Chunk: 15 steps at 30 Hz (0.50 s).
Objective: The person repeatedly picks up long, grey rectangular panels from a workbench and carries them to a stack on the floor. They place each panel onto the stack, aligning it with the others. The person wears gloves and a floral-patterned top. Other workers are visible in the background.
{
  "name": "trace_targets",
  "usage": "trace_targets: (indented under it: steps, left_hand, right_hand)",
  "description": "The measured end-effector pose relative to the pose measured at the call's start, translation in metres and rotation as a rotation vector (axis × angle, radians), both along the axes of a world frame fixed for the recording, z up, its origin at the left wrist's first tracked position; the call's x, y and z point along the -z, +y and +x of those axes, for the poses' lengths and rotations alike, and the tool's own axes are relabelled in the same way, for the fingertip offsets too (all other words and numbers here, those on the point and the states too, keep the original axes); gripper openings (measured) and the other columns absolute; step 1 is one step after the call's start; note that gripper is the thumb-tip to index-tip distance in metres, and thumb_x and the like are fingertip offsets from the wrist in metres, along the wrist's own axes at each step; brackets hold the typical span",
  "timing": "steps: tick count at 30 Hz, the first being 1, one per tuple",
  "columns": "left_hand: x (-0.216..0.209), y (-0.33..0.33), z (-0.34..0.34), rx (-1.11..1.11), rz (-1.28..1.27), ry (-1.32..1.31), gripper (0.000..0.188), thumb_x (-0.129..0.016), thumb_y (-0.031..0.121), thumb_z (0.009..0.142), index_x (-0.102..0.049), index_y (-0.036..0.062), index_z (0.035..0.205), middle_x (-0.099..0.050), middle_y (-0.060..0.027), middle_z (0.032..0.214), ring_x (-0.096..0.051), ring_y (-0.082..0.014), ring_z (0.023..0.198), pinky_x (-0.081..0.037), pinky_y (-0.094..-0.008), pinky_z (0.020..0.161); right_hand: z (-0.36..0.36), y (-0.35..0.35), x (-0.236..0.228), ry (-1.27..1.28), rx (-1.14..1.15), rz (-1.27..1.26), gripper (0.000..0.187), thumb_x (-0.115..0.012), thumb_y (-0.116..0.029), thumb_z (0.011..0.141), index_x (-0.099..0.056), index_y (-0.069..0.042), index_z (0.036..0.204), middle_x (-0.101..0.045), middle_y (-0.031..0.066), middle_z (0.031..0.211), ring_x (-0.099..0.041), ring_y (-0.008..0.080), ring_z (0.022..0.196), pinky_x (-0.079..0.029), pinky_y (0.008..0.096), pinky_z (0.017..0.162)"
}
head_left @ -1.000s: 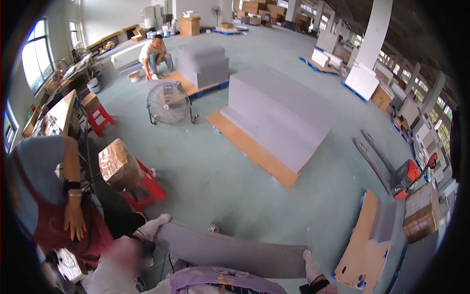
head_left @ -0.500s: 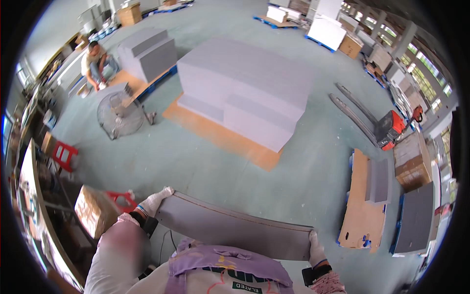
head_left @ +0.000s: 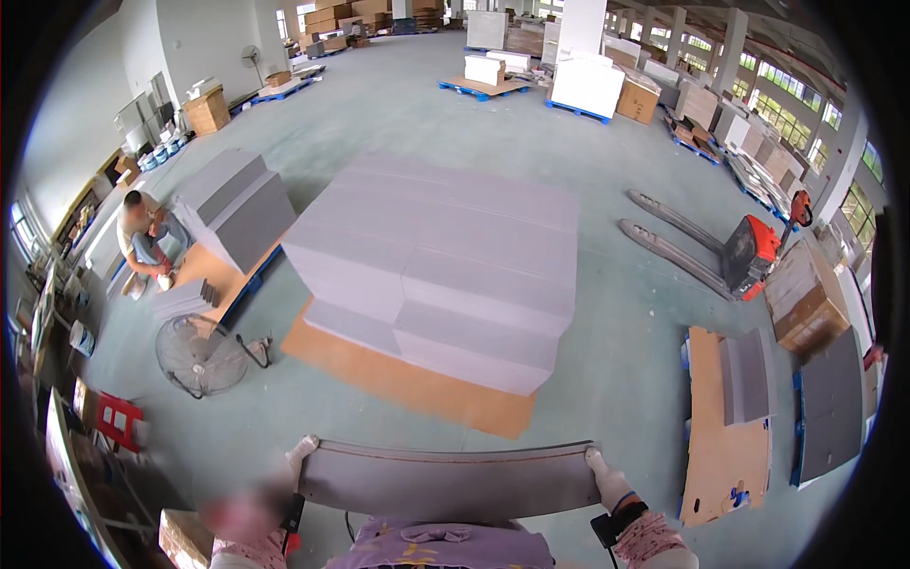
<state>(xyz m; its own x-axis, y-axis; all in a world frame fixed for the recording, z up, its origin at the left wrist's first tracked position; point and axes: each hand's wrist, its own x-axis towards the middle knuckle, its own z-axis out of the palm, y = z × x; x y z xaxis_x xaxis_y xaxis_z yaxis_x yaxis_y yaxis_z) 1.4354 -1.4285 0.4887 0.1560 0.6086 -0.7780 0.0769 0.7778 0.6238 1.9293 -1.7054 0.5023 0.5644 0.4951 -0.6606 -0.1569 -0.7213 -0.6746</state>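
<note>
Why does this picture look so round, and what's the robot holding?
There's no robot here! A person wears two wide cameras on their head. This picture comes from the left one, looking down; its fisheye lens bends straight edges. The person's white-gloved left hand and right hand hold a long grey panel, one at each end. On the floor ahead, a big grey stack sits on a brown sheet. A fan stands to the left, and a red-and-black pallet truck to the right.
</note>
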Motion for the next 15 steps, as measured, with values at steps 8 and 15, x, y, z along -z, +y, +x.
trace_targets:
  steps: [8,15]
  left_hand:
    - [0.056,0.165,0.061,0.144,0.056,0.013,0.053,-0.061,0.047,0.089,-0.06,0.0023,0.117,-0.064,-0.0128,0.109,-0.064,-0.024,0.093,-0.053,-0.0396,0.083]
    - [0.077,0.288,0.148,0.264,-0.1,-0.062,0.052,-0.062,0.047,0.09,-0.058,0.0053,0.122,-0.063,-0.0087,0.111,-0.063,-0.0205,0.096,-0.055,-0.0369,0.082]
  right_hand:
    - [0.035,0.108,0.04,-0.034,0.102,-0.035,0.08,-0.049,-0.065,0.087,-0.058,0.006,0.123,-0.064,0.0208,0.116,-0.057,0.0245,0.111,-0.04,0.0327,0.099]
    - [0.071,0.174,0.078,-0.126,0.15,-0.027,0.076,-0.04,-0.063,0.094,-0.055,0.003,0.128,-0.065,0.0126,0.117,-0.056,0.0209,0.113,-0.039,0.0311,0.1]
